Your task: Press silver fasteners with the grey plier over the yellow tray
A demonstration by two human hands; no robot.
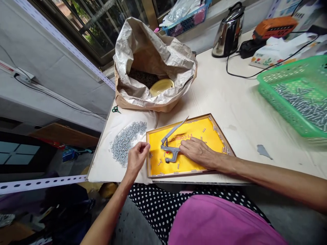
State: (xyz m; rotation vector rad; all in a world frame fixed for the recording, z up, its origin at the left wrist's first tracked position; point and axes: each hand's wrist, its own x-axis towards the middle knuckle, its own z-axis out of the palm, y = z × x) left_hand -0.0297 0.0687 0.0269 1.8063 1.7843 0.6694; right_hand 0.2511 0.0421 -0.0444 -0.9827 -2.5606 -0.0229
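My right hand [195, 151] is closed round one end of a pair of grey pliers [173, 149] with a U-shaped jaw and a small spring. Its other handle sticks up at a slant. The pliers are over a shallow tray [184, 166] with a yellow bottom and brown rim, where several small spring-like metal pieces [178, 166] lie scattered. At the tray's left rim my left hand [138, 154] has thumb and fingertips pinched together; whatever is between them is too small to make out. Beside it a pile of small silvery metal pieces [127, 141] lies on white cloth.
Behind the tray stands an open woven sack [155, 102] with dark contents and a yellow bowl [162, 86]. Green scissors [116, 109] lie left. On the right are a green basket [288, 112] of metal pieces, a steel kettle [228, 32] and a black cord [245, 77].
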